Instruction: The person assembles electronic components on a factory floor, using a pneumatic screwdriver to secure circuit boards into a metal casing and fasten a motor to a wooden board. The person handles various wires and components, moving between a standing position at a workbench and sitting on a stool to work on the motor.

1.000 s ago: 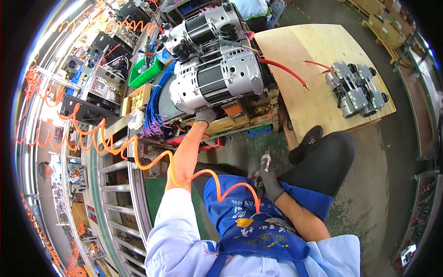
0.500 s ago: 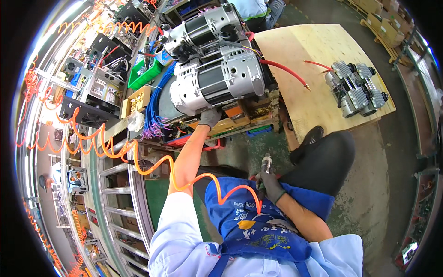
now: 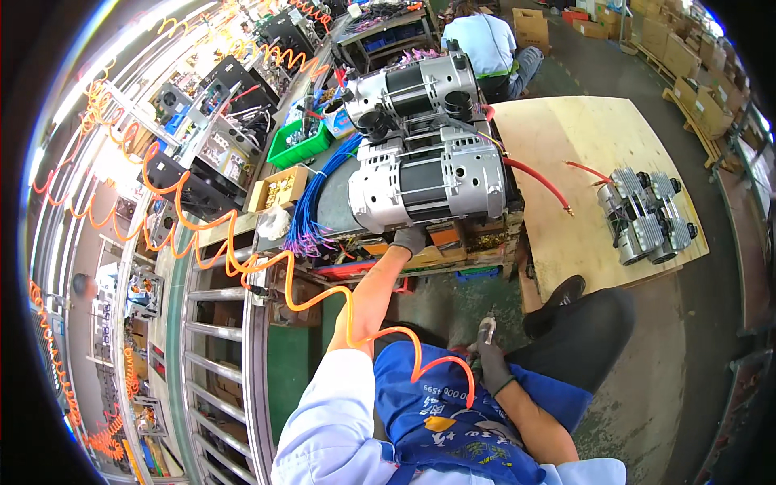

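Cluttered bench: green bin (image 3: 301, 144) of parts (small, indistinct), left fingers (image 3: 410, 239) gripping motor (image 3: 428, 184), right (image 3: 491, 365) grasping tool (image 3: 485, 330).

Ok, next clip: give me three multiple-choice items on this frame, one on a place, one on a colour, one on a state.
1. Where is the left hand?
A. on the plywood board
B. at the lower edge of the nearer silver motor unit
C. in the green bin

2. What colour is the coiled hose running to the tool in the right hand?
A. orange
B. black
C. white

3. What is the right hand doing?
A. lying open and flat on the floor
B. resting on the plywood
C. closed around a handheld tool, held near the lap

Answers: 1 B, the gloved hand sits under the front of the nearer silver motor unit. 2 A, the coils are bright orange. 3 C, the gloved fingers wrap the handheld tool above the blue apron.
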`<state>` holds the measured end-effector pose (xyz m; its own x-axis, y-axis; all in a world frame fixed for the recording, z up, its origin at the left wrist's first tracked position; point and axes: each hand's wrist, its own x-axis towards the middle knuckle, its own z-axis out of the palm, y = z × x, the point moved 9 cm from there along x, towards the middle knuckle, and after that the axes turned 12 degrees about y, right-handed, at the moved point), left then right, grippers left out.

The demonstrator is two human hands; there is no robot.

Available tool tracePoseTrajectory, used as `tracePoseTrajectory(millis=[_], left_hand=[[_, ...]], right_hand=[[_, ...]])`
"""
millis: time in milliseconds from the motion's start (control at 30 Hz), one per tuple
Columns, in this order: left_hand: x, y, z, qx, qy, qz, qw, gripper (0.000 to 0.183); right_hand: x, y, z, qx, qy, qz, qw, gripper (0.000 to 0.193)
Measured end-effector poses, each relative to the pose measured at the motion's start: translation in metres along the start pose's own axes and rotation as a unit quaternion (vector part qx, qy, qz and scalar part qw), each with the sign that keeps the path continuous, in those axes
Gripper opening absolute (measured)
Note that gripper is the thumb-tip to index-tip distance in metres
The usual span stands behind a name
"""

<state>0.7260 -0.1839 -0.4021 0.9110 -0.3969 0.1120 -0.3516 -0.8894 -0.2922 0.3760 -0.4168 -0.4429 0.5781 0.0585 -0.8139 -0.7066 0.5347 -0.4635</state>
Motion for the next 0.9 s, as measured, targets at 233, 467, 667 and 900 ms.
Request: tracePoseTrajectory(millis=[233,467,667,900], left_hand=[[-0.009,-0.024,0.021,0.000,-0.069,0.004,0.998,0.037],[0.006,-0.012,-0.005,-0.118,0.015,-0.108,0.987,0.033],[-0.015,-0.027,-0.035,-0.008,0.101,-0.153,0.983,0.029],[-0.112,0.001,-0.076,-0.762,0.165,-0.481,0.401,0.026]], right_hand=[[-0.020,-0.011,0.006,-0.018,-0.009,-0.014,1.000,0.016],[-0.010,-0.013,0.005,-0.030,-0.005,-0.043,0.999,0.012],[-0.016,-0.014,0.005,-0.072,-0.038,-0.064,0.995,0.008],[-0.078,-0.071,0.037,-0.072,-0.159,-0.167,0.970,0.039]])
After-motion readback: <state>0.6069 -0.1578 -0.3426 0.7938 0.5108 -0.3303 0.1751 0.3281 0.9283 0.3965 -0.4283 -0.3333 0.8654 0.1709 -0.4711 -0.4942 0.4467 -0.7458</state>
